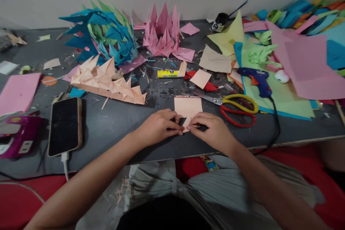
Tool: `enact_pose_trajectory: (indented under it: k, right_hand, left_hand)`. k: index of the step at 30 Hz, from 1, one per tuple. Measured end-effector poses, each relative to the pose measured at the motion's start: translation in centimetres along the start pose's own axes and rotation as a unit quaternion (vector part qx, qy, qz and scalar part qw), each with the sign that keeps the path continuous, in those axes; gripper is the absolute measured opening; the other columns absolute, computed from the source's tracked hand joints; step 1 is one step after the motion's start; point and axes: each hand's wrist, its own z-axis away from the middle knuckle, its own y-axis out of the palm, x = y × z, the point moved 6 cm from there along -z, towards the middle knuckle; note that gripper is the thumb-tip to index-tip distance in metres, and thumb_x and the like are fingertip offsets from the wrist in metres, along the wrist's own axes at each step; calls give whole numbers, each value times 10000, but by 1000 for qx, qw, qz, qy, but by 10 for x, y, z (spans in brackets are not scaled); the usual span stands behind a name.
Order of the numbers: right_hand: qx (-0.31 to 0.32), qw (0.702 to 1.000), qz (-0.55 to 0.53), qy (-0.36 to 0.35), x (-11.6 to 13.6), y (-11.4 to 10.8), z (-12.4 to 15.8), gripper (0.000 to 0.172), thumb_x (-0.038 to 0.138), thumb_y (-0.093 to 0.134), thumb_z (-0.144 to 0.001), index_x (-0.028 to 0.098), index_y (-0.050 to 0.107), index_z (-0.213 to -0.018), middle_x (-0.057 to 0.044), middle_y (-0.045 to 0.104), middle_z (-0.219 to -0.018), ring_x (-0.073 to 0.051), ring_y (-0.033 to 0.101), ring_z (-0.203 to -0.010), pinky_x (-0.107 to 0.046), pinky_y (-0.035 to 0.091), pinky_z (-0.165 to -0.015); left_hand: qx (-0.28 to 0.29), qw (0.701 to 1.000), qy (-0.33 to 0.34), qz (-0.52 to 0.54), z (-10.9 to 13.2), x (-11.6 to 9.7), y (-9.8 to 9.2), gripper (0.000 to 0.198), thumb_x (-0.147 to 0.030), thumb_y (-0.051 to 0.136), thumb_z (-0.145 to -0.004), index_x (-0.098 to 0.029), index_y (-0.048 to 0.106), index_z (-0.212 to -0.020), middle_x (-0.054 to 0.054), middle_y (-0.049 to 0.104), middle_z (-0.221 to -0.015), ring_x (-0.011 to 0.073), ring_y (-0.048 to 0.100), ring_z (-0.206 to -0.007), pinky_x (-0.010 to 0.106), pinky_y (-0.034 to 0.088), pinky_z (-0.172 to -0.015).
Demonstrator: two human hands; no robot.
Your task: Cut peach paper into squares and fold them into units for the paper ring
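Note:
A small peach sheet of paper (pixel 188 106) lies near the front edge of the table, its lower part folded or cut to a slanted point. My left hand (pixel 159 126) rests at its lower left corner, thumb and fingers pinched on the paper. On the other side, my right hand (pixel 214 129) pinches the lower right edge, fingertips close together; a thin sliver shows between them, too small to name. Right beside the sheet lie scissors (pixel 239 109) with yellow and red handles. A clear ruler (pixel 172 92) lies just behind it.
Behind stand a peach folded-paper strip (pixel 107 82), a blue-green paper model (pixel 113 36) and a pink one (pixel 163 34). A glue stick (pixel 168 74), glue gun (pixel 257 79), phone (pixel 65 125), black jar (pixel 220 22) and coloured sheets (pixel 304 57) surround the work.

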Motion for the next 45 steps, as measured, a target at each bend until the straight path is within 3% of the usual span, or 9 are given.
enact_pose_trajectory:
  k: [5, 14, 19, 22, 26, 33, 38, 41, 45]
  right_hand:
    - [15, 998, -20, 52, -5, 2, -4, 108, 181, 602, -758, 193, 597, -650, -7, 635, -724, -138, 573, -687, -267, 414, -642]
    - [7, 999, 10, 33, -6, 8, -3, 175, 168, 584, -770, 184, 515, -609, 4, 571, -675, -136, 518, -673, -268, 351, -644]
    - [20, 999, 24, 29, -5, 9, -2, 193, 185, 574, -788, 181, 484, -617, 11, 540, -681, -133, 495, -679, -272, 319, -654]
    - [17, 999, 35, 26, -5, 9, -1, 181, 195, 570, -795, 180, 490, -633, 9, 542, -701, -139, 498, -706, -275, 304, -659]
    - [19, 999, 25, 28, -4, 9, 0, 189, 172, 584, -782, 180, 481, -623, 15, 537, -694, -135, 496, -702, -275, 308, -664]
    - [14, 996, -18, 86, -5, 5, -2, 164, 129, 584, -766, 193, 482, -655, 5, 519, -728, -131, 505, -699, -248, 376, -637]
    - [-12, 994, 44, 104, -8, 0, 1, 170, 208, 636, -746, 207, 481, -677, -1, 525, -746, -155, 511, -717, -268, 386, -639]
    - [-10, 991, 74, 109, -12, -2, 4, 183, 270, 636, -756, 208, 481, -681, -4, 520, -729, -164, 510, -713, -278, 389, -636]
    - [7, 992, 60, 115, -19, -8, 5, 170, 225, 640, -748, 204, 486, -680, 4, 506, -733, -145, 512, -685, -262, 401, -617]
  left_hand:
    - [3, 1000, 13, -9, 0, -2, -1, 149, -277, 565, -830, -211, 698, -842, 19, 605, -803, 116, 520, -731, 257, 399, -696]
    - [17, 992, 88, -93, 9, -17, -3, 228, -226, 487, -856, -171, 675, -738, 35, 640, -808, 136, 540, -736, 262, 420, -660]
    - [-18, 991, 104, -87, 12, -24, -7, 265, -229, 482, -837, -153, 650, -647, 42, 645, -750, 136, 559, -689, 267, 451, -641]
    - [-52, 989, 107, -86, 13, -25, -7, 214, -244, 486, -839, -133, 662, -788, 65, 665, -858, 158, 594, -792, 282, 480, -707]
    - [-23, 983, 135, -122, 15, -29, 2, 268, -298, 464, -858, -114, 633, -956, 78, 669, -949, 188, 599, -904, 310, 486, -732]
    - [-11, 983, 88, -161, 13, -31, 5, 275, -300, 438, -865, -120, 624, -960, 60, 673, -898, 179, 606, -878, 304, 473, -709]
    - [10, 983, 60, -171, 16, -33, 12, 413, -404, 445, -848, -104, 569, -1103, 89, 640, -1018, 199, 585, -915, 333, 458, -758]
    - [16, 982, 52, -183, 17, -34, 13, 385, -394, 449, -843, -106, 594, -1053, 79, 640, -990, 201, 580, -908, 332, 449, -747]
    - [11, 982, 52, -180, 16, -35, 12, 347, -366, 458, -843, -118, 596, -1044, 64, 638, -982, 192, 574, -912, 324, 438, -766]
